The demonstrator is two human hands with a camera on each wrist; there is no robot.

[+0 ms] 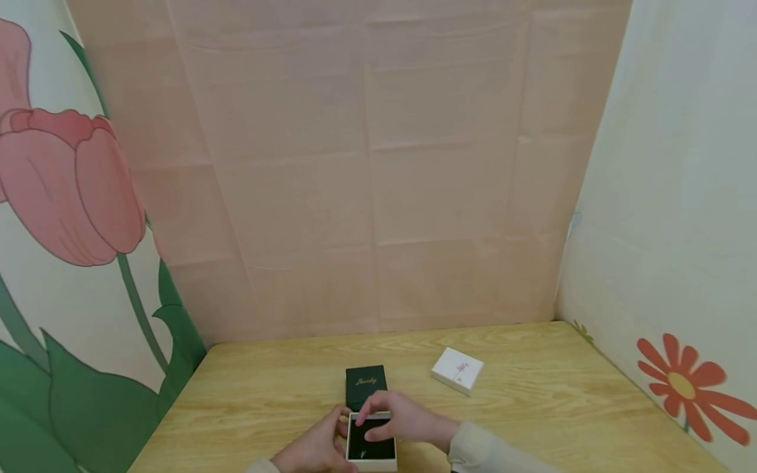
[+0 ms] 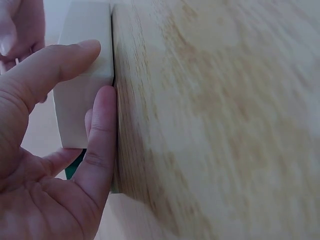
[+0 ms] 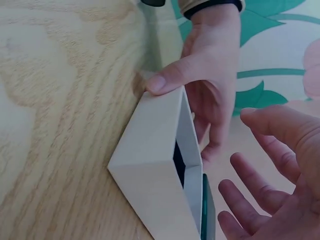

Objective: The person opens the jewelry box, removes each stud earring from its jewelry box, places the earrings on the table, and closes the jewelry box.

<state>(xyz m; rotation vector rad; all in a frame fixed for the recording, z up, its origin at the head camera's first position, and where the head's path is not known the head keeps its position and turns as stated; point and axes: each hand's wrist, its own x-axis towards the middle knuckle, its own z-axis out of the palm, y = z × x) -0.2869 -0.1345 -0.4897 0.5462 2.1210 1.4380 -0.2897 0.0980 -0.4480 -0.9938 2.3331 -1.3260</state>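
An open white-sided jewelry box [image 1: 378, 466] with a black insert [image 1: 378, 449] stands at the table's near edge. A tiny shiny piece [image 1: 363, 454], too small to make out, lies on the insert. My left hand [image 1: 313, 448] holds the box from the left; in the left wrist view its thumb and fingers lie along the white walls [image 2: 80, 112]. Over the box hovers my right hand [image 1: 402, 418], fingers apart and loosely bent. The right wrist view shows that hand [image 3: 285, 185] beside the box with nothing in it. Just behind sits a dark green lid [image 1: 363, 384] with gold lettering.
A small white box [image 1: 457, 370] with pink print lies farther back on the right of the wooden table [image 1: 266, 387]. A pinkish cloth [image 1: 367, 164] hangs behind the table, with flower-painted walls on both sides.
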